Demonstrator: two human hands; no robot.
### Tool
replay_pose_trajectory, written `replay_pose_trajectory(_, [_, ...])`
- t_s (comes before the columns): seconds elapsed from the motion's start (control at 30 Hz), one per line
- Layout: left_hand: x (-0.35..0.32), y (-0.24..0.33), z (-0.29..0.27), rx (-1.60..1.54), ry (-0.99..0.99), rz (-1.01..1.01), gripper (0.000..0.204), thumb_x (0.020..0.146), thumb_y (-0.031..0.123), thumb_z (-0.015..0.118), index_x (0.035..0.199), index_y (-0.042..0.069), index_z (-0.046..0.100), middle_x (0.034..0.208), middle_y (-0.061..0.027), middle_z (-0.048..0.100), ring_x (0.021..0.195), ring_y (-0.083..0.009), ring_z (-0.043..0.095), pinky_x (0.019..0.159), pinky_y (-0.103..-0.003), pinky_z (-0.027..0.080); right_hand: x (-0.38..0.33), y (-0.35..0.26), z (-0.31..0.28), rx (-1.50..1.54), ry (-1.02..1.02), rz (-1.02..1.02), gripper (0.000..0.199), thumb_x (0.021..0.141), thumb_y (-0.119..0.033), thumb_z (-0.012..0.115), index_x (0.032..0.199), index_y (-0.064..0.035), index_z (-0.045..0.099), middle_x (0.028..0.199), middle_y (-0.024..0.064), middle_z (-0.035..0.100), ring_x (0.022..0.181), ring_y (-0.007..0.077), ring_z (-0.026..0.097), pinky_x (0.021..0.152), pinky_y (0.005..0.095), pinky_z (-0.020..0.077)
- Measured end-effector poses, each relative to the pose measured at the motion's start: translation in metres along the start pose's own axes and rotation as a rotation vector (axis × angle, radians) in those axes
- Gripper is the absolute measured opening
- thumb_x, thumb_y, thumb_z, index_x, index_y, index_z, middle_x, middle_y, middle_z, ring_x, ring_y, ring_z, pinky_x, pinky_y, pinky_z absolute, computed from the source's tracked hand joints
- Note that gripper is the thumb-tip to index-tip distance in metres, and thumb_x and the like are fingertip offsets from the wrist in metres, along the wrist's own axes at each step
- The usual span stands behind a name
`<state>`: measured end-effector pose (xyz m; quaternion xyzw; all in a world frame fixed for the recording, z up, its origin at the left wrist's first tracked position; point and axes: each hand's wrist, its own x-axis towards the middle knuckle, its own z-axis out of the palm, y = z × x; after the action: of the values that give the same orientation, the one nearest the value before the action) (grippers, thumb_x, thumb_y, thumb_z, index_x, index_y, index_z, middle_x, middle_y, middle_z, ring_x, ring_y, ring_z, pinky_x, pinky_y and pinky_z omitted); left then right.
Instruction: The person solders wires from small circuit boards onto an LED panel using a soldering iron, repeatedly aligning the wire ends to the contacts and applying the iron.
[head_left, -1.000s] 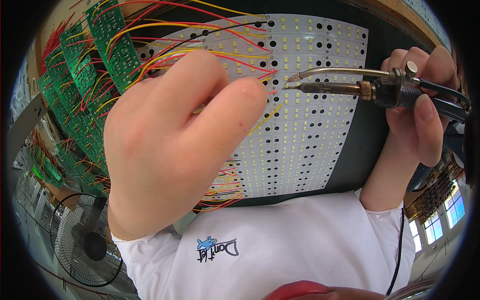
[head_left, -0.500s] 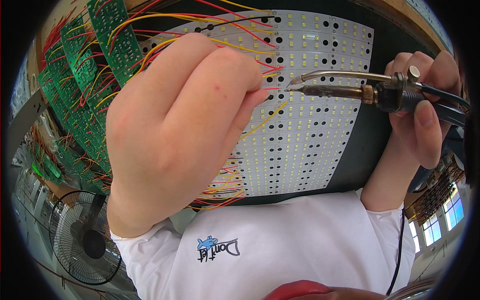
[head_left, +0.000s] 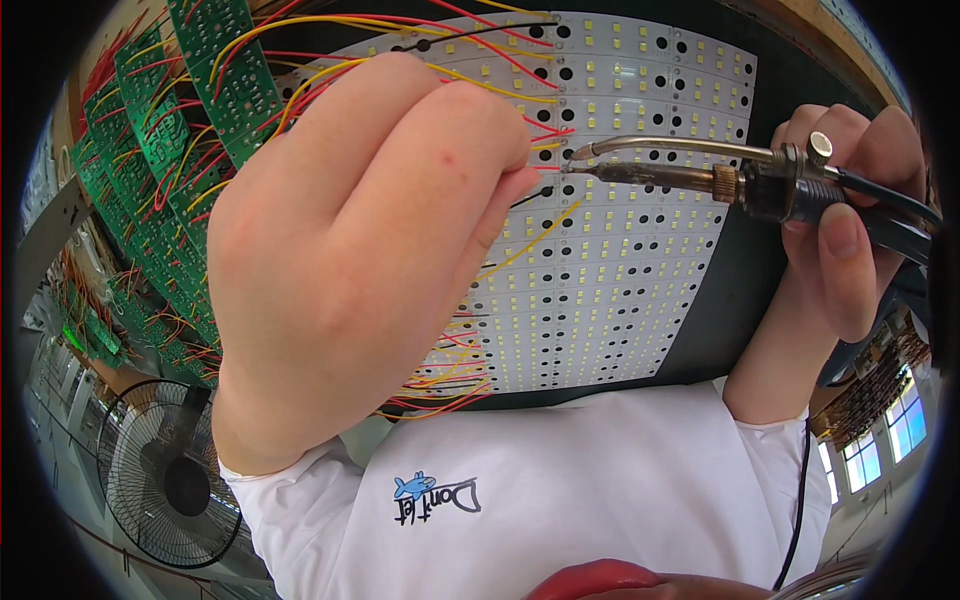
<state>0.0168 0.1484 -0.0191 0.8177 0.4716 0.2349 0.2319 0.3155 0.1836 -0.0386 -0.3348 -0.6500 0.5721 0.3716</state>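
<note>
Soldering thin wires onto a white LED panel

Left hand [head_left: 370, 250] pinches a flimsy wire end at the LED panel [head_left: 620, 290]; right hand [head_left: 850, 230] is wrapped around the soldering iron [head_left: 720, 180], tip touching the joint. Looks light but hot, so grab the handle only.

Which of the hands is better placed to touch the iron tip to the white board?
Probably the right hand: it grips the soldering iron, tip close to the white LED board. The left hand pinches at the wires.
</note>
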Motion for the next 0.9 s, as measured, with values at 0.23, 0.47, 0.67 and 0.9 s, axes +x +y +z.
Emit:
replay_pose_trajectory(0.23, [0.005, 0.009, -0.001, 0.041, -0.039, -0.006, 0.017, 0.078, -0.006, 0.076, 0.087, 0.000, 0.062, 0.076, -0.0066, 0.059, 0.063, -0.0172, 0.056, 0.053, -0.026, 0.045, -0.001, 0.002, 0.000, -0.026, 0.012, -0.018, 0.032, 0.086, -0.021, 0.069, 0.087, -0.0131, 0.038, 0.075, 0.0034, 0.047, 0.064, 0.0115, 0.043, 0.059, 0.0268, 0.0337])
replay_pose_trajectory(0.47, [0.008, 0.005, -0.002, 0.034, -0.022, 0.039, 0.017, 0.078, -0.007, 0.075, 0.088, 0.000, 0.063, 0.077, -0.0070, 0.060, 0.062, -0.0171, 0.056, 0.053, -0.027, 0.046, -0.007, 0.008, -0.011, 0.118, 0.027, -0.075, 0.020, 0.087, -0.018, 0.059, 0.091, -0.0084, 0.042, 0.077, 0.0059, 0.044, 0.069, 0.0131, 0.038, 0.063, 0.0261, 0.0340])
replay_pose_trajectory(0.67, [0.012, 0.016, -0.036, -0.016, -0.077, -0.073, 0.007, 0.091, 0.005, 0.066, 0.093, -0.002, 0.065, 0.080, -0.0057, 0.061, 0.071, -0.0132, 0.058, 0.061, -0.023, 0.043, -0.011, 0.013, -0.013, 0.503, 0.190, 0.040, 0.037, 0.091, -0.013, 0.047, 0.117, 0.0129, 0.048, 0.087, 0.0091, 0.047, 0.079, 0.0142, 0.041, 0.069, 0.0248, 0.0355])
replay_pose_trajectory(0.9, [-0.028, 0.048, -0.082, 0.251, -0.133, -0.169, 0.014, 0.091, 0.011, 0.068, 0.095, -0.002, 0.066, 0.081, -0.0075, 0.062, 0.080, -0.0152, 0.060, 0.069, -0.025, 0.045, -0.021, 0.017, -0.025, 0.630, 0.199, -0.040, 0.044, 0.096, -0.012, 0.046, 0.125, 0.0207, 0.053, 0.104, 0.0136, 0.060, 0.085, 0.0132, 0.045, 0.075, 0.0254, 0.0343])
